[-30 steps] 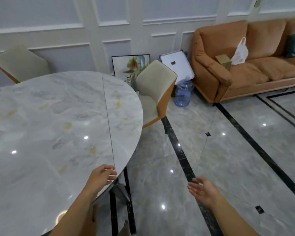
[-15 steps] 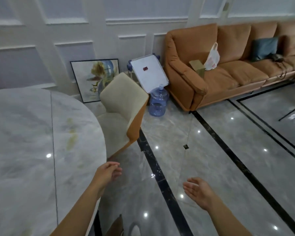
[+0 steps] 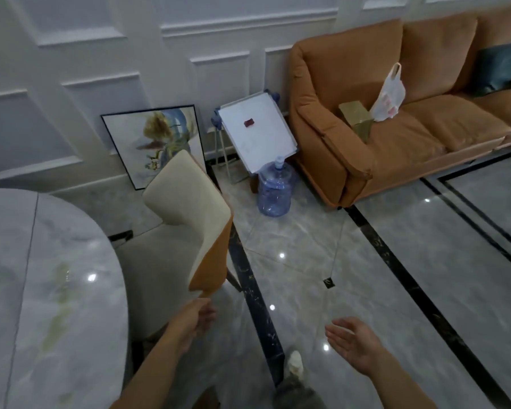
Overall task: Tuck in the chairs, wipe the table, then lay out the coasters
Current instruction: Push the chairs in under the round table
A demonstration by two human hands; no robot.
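Observation:
A cream chair (image 3: 186,219) with an orange back shell stands pulled out a little from the round marble table (image 3: 42,290), angled toward it. My left hand (image 3: 196,318) is just below the chair back's lower corner, fingers relaxed and holding nothing; whether it touches the chair is unclear. My right hand (image 3: 353,342) hovers over the floor to the right, palm up, fingers straight and empty. No cloth or coasters are in view.
A framed picture (image 3: 157,143) and a whiteboard (image 3: 257,131) lean by the wall behind the chair. A blue water jug (image 3: 273,191) stands on the floor. An orange sofa (image 3: 396,119) carries a plastic bag (image 3: 388,95) and a box (image 3: 356,119). My foot (image 3: 294,363) shows below.
I have walked round the table toward the chair. My left hand left the table edge and now is near the chair back. The right hand stays open.

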